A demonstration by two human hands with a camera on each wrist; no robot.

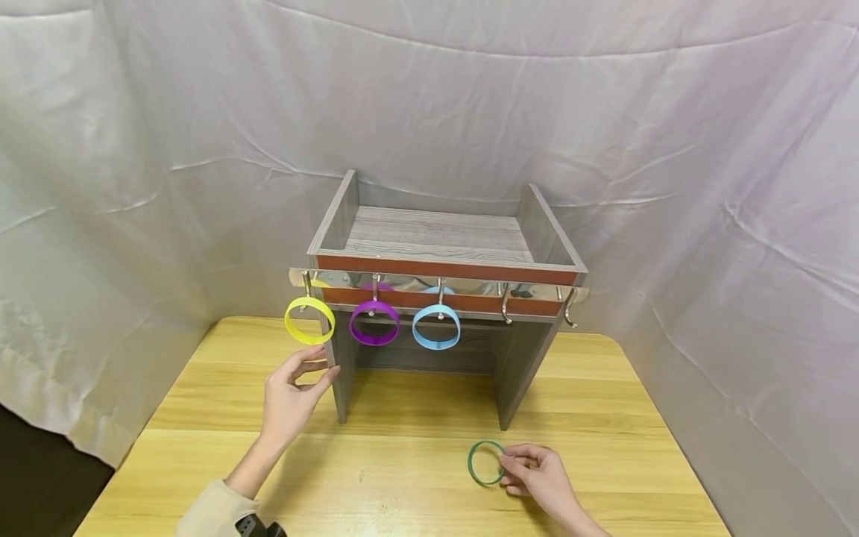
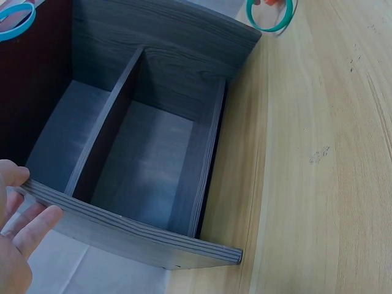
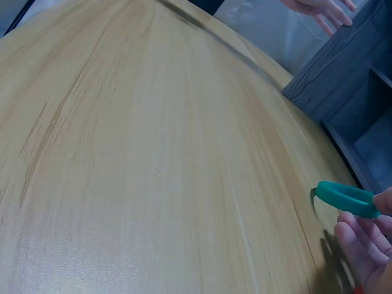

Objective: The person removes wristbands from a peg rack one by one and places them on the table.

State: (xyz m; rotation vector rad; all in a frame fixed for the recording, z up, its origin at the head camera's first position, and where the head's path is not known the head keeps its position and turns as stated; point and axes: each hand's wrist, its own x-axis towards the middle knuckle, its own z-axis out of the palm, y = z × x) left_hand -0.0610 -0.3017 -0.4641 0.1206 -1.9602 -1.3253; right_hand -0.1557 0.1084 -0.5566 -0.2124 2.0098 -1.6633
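Observation:
My left hand holds the front edge of the grey wooden shelf's left side panel; in the left wrist view its thumb lies on one face, fingers on the other. Between the thumb and fingers of my right hand is a green ring, held low over the table in front of the shelf. On the metal hook rail across the shelf's front hang a yellow ring, a purple ring and a light blue ring, each on its own hook.
Two more hooks, one of them the end hook, stand at the rail's right. The shelf rests toward the back of a wooden table. Grey-white cloth hangs behind and on both sides.

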